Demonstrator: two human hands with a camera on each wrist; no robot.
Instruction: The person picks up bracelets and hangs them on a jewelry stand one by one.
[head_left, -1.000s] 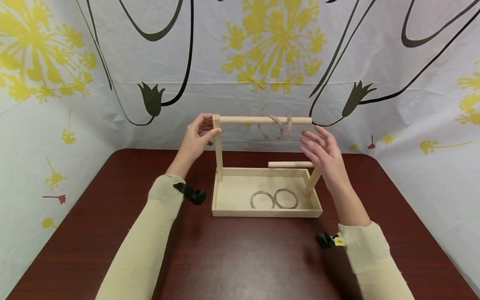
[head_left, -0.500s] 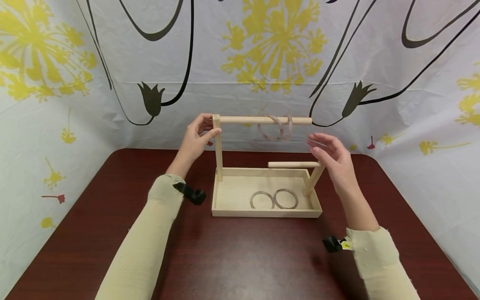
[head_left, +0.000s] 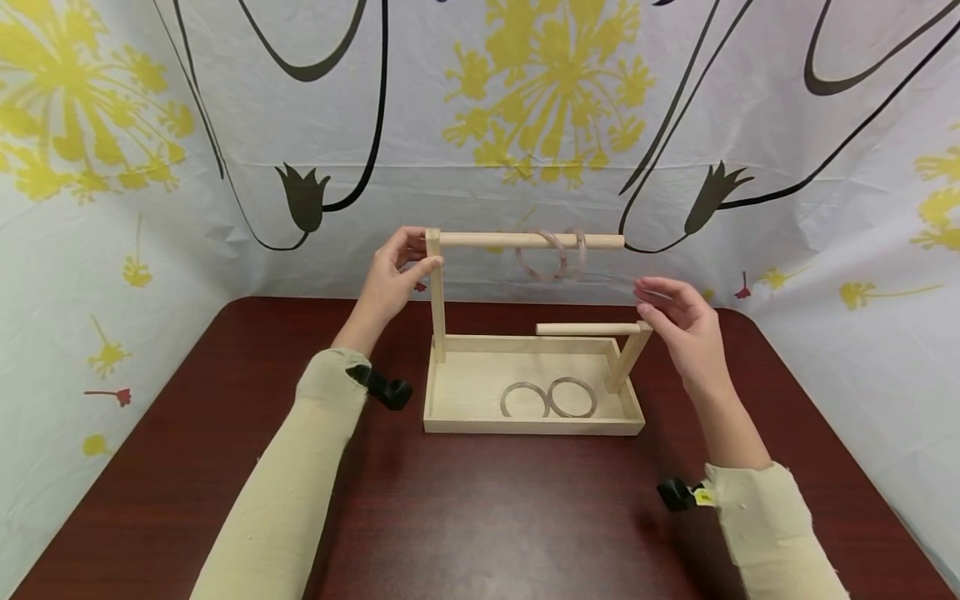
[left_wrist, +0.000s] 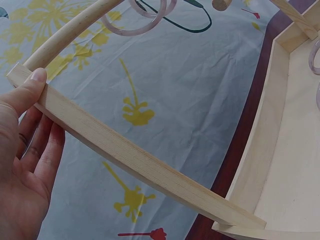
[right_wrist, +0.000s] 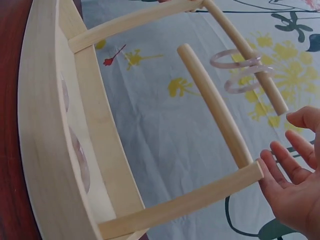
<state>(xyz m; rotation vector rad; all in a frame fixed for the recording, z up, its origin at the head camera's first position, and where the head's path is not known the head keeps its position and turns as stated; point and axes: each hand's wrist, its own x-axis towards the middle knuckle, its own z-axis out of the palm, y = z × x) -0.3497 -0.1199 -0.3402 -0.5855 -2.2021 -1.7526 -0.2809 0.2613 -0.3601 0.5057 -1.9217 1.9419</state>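
Observation:
A pale wooden tray (head_left: 525, 427) carries two posts. My left hand (head_left: 408, 254) pinches the top of the tall left post (head_left: 437, 308), thumb in front and fingers behind; the left wrist view shows the hand (left_wrist: 25, 150) on that post (left_wrist: 140, 160). The upper dowel (head_left: 525, 241) holds two translucent pink bangles (head_left: 551, 254), also seen as bangles (right_wrist: 237, 70). My right hand (head_left: 663, 302) hovers open by the top of the short right post (head_left: 626, 358), where the lower dowel (head_left: 585, 329) begins. Two grey rings (head_left: 549, 398) lie in the tray.
The tray stands at the middle back of a dark red table (head_left: 480, 517). A white cloth (head_left: 150, 167) printed with yellow flowers and black lines closes in the back and both sides. Black mounts (head_left: 386, 387) sit on both sleeves.
My right hand has come down and to the right, from beside the free end of the upper dowel to the top of the short right post. The left hand has kept its hold.

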